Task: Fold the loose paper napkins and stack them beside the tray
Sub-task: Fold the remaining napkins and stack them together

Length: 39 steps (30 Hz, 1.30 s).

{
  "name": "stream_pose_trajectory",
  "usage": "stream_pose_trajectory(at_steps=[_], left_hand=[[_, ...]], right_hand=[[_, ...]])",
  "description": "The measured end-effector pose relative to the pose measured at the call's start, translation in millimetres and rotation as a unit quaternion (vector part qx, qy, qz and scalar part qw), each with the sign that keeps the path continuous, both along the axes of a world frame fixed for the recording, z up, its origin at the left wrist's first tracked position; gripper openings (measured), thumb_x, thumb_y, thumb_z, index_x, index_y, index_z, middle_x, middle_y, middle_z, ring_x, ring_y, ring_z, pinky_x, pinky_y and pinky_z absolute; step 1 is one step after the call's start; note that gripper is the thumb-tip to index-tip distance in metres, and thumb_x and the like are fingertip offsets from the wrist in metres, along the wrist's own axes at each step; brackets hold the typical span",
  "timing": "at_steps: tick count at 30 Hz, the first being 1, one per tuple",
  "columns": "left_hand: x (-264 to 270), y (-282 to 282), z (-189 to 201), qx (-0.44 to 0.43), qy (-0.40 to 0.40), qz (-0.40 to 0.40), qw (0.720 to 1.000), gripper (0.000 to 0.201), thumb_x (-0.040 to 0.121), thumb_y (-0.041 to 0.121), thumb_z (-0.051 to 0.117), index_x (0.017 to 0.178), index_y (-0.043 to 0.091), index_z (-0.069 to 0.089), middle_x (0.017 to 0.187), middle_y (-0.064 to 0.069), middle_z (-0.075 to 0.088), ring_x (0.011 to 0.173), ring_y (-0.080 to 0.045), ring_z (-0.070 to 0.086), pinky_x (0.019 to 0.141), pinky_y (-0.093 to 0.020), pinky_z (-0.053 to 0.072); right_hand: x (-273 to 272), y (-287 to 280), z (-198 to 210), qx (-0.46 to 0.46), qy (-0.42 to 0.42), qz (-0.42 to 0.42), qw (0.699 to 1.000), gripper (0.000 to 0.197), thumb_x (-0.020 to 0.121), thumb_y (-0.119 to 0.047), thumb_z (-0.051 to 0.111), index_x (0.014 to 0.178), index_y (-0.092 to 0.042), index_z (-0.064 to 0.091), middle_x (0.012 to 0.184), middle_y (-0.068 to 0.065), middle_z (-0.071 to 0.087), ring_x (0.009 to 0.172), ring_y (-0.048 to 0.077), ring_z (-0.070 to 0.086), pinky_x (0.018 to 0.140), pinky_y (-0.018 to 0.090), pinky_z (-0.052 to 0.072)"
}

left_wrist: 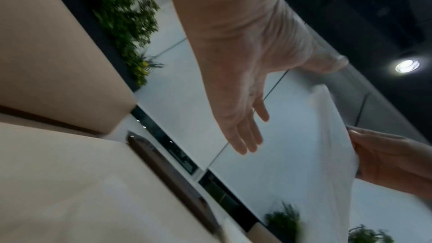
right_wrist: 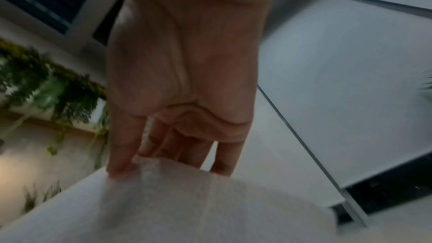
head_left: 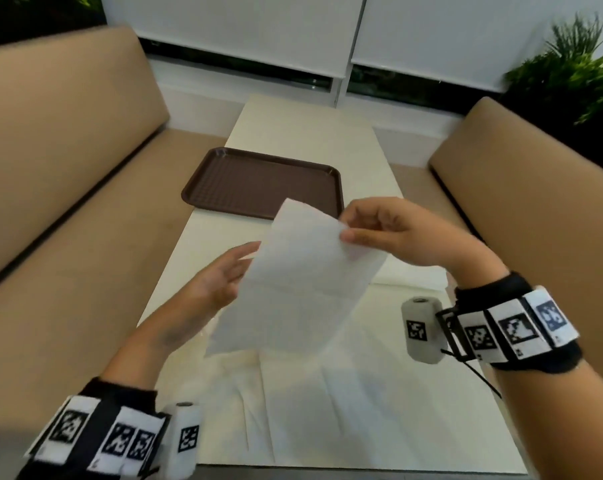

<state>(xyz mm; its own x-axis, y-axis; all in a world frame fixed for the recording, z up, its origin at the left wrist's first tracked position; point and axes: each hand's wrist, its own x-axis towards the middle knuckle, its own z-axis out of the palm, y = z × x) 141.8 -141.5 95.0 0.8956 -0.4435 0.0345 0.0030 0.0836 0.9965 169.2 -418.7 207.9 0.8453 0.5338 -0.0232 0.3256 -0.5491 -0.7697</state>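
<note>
A white paper napkin (head_left: pixel 293 282) hangs unfolded in the air above the table. My right hand (head_left: pixel 390 230) pinches its upper right corner between thumb and fingers; the right wrist view shows the fingertips (right_wrist: pixel 121 165) on the napkin (right_wrist: pixel 187 200) edge. My left hand (head_left: pixel 220 275) is spread flat, palm up, just left of the sheet, fingers straight (left_wrist: pixel 243 136), apart from the napkin (left_wrist: pixel 327 145). A brown plastic tray (head_left: pixel 258 181) lies farther back on the table. More unfolded napkins (head_left: pixel 327 403) lie flat on the near part of the table.
The long white table (head_left: pixel 303 133) runs away from me between two tan benches (head_left: pixel 68 168). A window sill with blinds is at the far end. Green plants (head_left: pixel 577 64) stand at the back right. A folded napkin (head_left: pixel 411 275) lies under my right wrist.
</note>
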Motion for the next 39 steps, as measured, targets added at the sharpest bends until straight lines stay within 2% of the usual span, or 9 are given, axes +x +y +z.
stream_pose_trajectory(at_steps=[5,7,9,12,15,24,32,35,39], left_hand=[[20.3,-23.9,33.7,-0.156,0.066,-0.090,0.981,0.088,0.040,0.067,0.083,0.116,0.027,0.067,0.114,0.000,0.070,0.106,-0.019,0.066,0.082,-0.035,0.056],[25.8,-18.1,36.4,-0.246,0.093,-0.080,0.961,0.090,0.069,0.062,0.072,0.141,0.017,0.045,0.142,-0.015,0.048,0.132,-0.033,0.044,0.111,-0.050,0.028],[24.8,-15.2,20.2,-0.297,0.095,-0.058,0.948,0.098,0.080,0.061,0.060,0.152,0.014,0.012,0.154,-0.019,0.026,0.142,-0.038,0.021,0.115,-0.053,-0.001],[17.9,-44.5,12.9,-0.316,0.133,-0.133,0.930,0.109,0.067,0.059,0.075,0.149,0.009,0.025,0.148,-0.019,0.038,0.138,-0.037,0.033,0.113,-0.055,0.025],[21.9,-56.9,19.5,-0.195,0.100,0.019,0.975,0.099,0.039,0.050,0.092,0.125,0.014,0.057,0.120,-0.008,0.067,0.114,-0.028,0.062,0.083,-0.035,0.057],[35.9,-52.7,22.6,-0.155,0.011,0.127,0.980,0.089,0.029,0.054,0.091,0.108,0.024,0.065,0.106,0.003,0.073,0.095,-0.015,0.070,0.065,-0.024,0.056],[44.7,-38.7,13.5,-0.066,-0.052,0.165,0.983,0.074,0.031,0.055,0.090,0.097,0.025,0.071,0.101,0.004,0.074,0.093,-0.014,0.070,0.077,-0.029,0.058],[46.1,-36.4,13.3,-0.099,-0.030,0.147,0.984,0.018,0.062,0.029,0.085,0.079,0.029,0.078,0.087,0.005,0.076,0.082,-0.011,0.071,0.069,-0.022,0.057],[43.2,-31.5,19.3,-0.071,-0.050,0.107,0.991,0.020,0.085,0.021,0.065,0.076,0.033,0.079,0.085,0.007,0.075,0.080,-0.007,0.071,0.067,-0.018,0.056]], right_hand=[[6.4,-1.3,37.9,0.048,-0.053,-0.077,0.995,0.016,0.093,-0.030,0.056,0.094,-0.014,0.060,0.075,0.013,0.065,0.065,0.019,0.057,0.055,0.023,0.047],[11.0,-7.3,37.4,0.082,-0.061,-0.126,0.987,0.013,0.095,-0.031,0.056,0.091,-0.019,0.059,0.081,0.029,0.063,0.065,0.025,0.056,0.051,0.024,0.046],[13.4,-13.1,32.4,0.127,-0.059,-0.178,0.974,0.014,0.095,-0.030,0.056,0.092,-0.017,0.060,0.081,0.028,0.064,0.065,0.026,0.056,0.056,0.028,0.045],[15.1,-18.2,17.1,0.186,-0.060,-0.240,0.951,0.013,0.097,-0.025,0.054,0.087,-0.017,0.057,0.072,0.007,0.065,0.058,0.016,0.056,0.052,0.024,0.043],[17.1,-22.4,-3.9,0.220,-0.052,-0.296,0.928,0.010,0.095,-0.026,0.057,0.087,-0.020,0.060,0.080,0.011,0.067,0.067,0.023,0.058,0.061,0.033,0.046],[3.0,-31.1,-34.4,0.191,-0.051,-0.255,0.947,0.034,0.080,-0.016,0.075,0.112,-0.020,0.061,0.103,0.001,0.071,0.093,0.024,0.068,0.086,0.049,0.055],[5.3,-36.5,-42.5,0.245,-0.021,-0.180,0.952,0.034,0.088,-0.001,0.063,0.119,-0.014,0.061,0.114,0.007,0.069,0.108,0.025,0.065,0.094,0.045,0.051],[3.2,-37.4,-44.3,0.256,-0.030,-0.183,0.949,0.027,0.092,-0.001,0.057,0.104,-0.022,0.071,0.105,0.001,0.072,0.100,0.019,0.067,0.085,0.032,0.053],[3.7,-43.6,-48.4,0.234,-0.014,-0.178,0.956,0.030,0.090,0.009,0.050,0.090,-0.014,0.068,0.088,-0.006,0.070,0.080,0.012,0.065,0.068,0.022,0.051]])
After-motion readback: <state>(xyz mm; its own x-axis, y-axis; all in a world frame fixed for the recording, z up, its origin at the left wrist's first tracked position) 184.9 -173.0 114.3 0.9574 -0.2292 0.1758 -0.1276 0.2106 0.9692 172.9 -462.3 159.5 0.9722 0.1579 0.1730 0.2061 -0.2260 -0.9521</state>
